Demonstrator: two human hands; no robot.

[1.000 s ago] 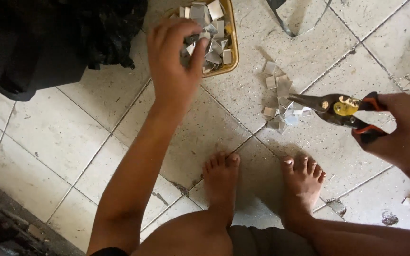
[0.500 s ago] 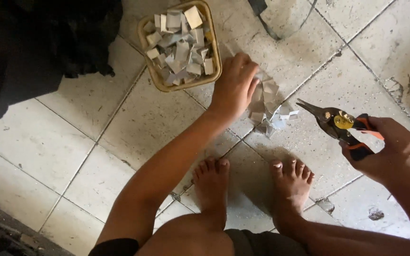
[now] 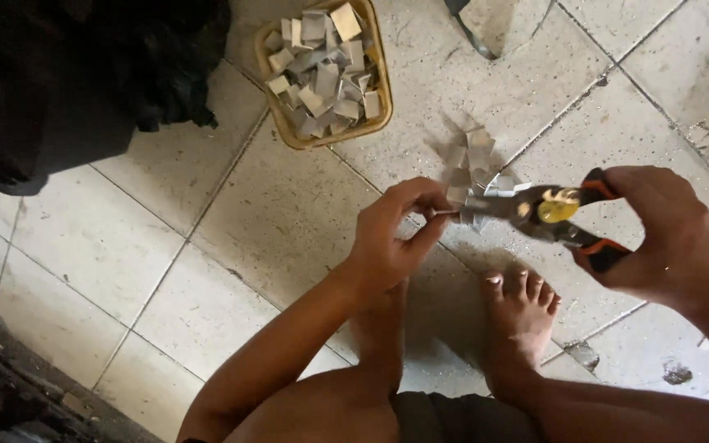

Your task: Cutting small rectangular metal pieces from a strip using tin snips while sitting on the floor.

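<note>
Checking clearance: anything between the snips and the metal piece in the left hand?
Nothing visible. The left hand pinches the small metal piece right at the tip of the snips, which the right hand holds by the handles.

— Where does the view sit?
— On the person's head, looking steeply down past the knees at the tiled floor (image 3: 207, 246).
— How near?
— Close: the left hand (image 3: 391, 238), the right hand (image 3: 666, 234) and the bare feet (image 3: 523, 316) fill the lower half.
— Any second view?
— Only this one.
</note>
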